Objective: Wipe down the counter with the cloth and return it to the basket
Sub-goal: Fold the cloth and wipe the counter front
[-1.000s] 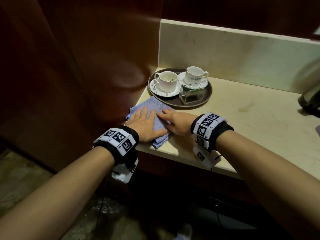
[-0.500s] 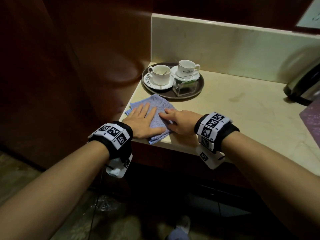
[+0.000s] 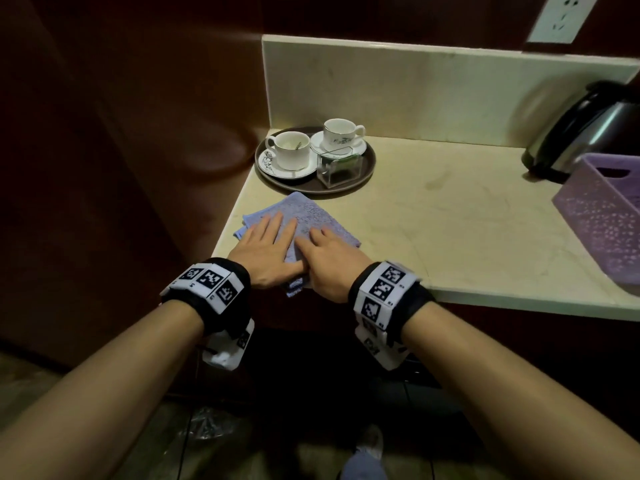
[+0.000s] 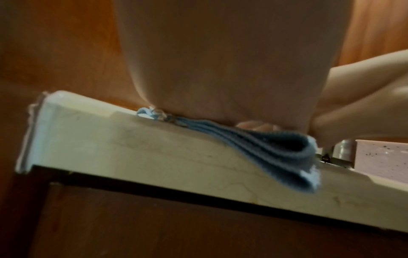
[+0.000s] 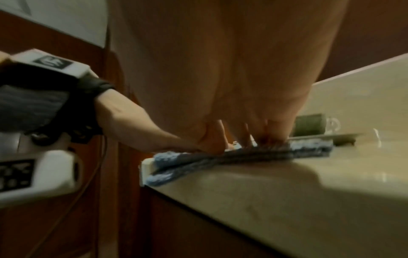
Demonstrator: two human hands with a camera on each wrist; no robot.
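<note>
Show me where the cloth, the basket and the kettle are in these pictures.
cloth [image 3: 311, 213], head view, on the bare far part beyond the fingers.
basket [image 3: 595, 216], head view, on its speckled front wall.
kettle [image 3: 585, 133], head view, on its shiny metal body.

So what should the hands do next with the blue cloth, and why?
Probably slide the cloth to the right. Both the left hand and right hand press flat on it at the counter's left corner, a corner of it hanging over the edge, and most of the counter, and the purple basket, lie to the right.
</note>
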